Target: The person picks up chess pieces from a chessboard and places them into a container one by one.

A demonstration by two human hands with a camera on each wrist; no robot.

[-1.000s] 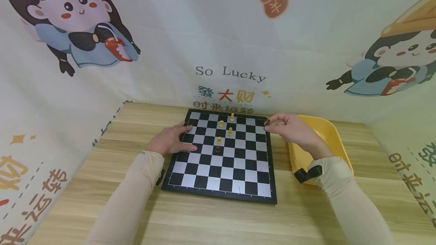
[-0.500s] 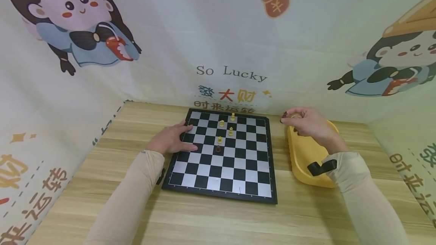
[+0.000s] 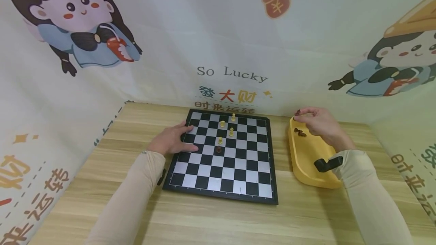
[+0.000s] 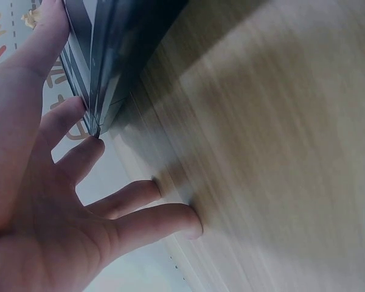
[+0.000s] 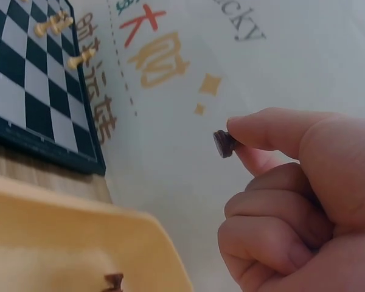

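Between thumb and forefinger, my right hand [image 3: 321,124] pinches a dark brown chess piece [image 5: 224,143] over the far left rim of a yellow tray [image 3: 299,175]. In the right wrist view the piece's base shows and its top is hidden by the fingers. My left hand [image 3: 172,138] rests with spread fingers at the left edge of a black and white chessboard [image 3: 223,173]. In the left wrist view, two fingertips touch the wooden table [image 4: 280,140]. Several pale yellow chess pieces [image 3: 231,132] and one dark brown piece [image 3: 218,149] stand on the board.
Small dark brown chess pieces [image 3: 300,132] lie inside the tray at its far left end. A printed cloth [image 3: 170,41] hangs behind the table and along both sides. A black strap [image 3: 328,164] sits at my right wrist, over the tray.
My right hand has moved right, from the board's far right edge to the tray, still pinching the dark brown piece. My left hand stays at the board's left edge.
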